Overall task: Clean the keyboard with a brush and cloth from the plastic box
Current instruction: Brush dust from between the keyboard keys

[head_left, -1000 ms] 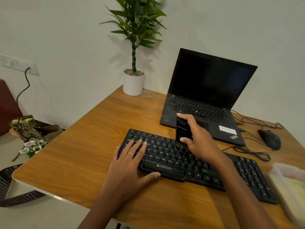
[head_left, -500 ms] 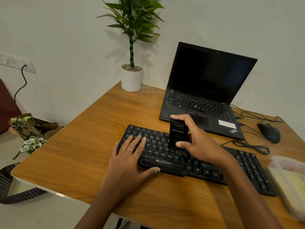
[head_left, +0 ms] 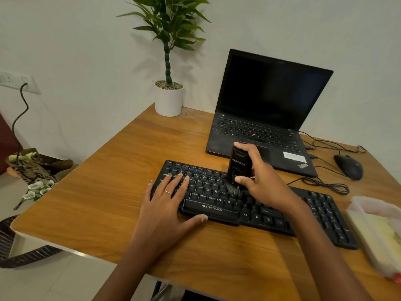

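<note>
A black keyboard lies across the wooden desk in front of me. My right hand grips a black brush upright, its bristles down on the keys near the keyboard's middle. My left hand rests flat on the keyboard's left part, fingers spread over the keys and thumb along the front edge. A clear plastic box with a pale cloth inside sits at the desk's right edge, partly out of frame.
An open black laptop stands behind the keyboard. A black mouse and loose cables lie to its right. A potted plant stands at the back by the wall. A bag with flowers sits on the floor at left.
My right hand has drawn the brush a little toward me and to the left across the keys. My left hand has stayed flat on the keyboard.
</note>
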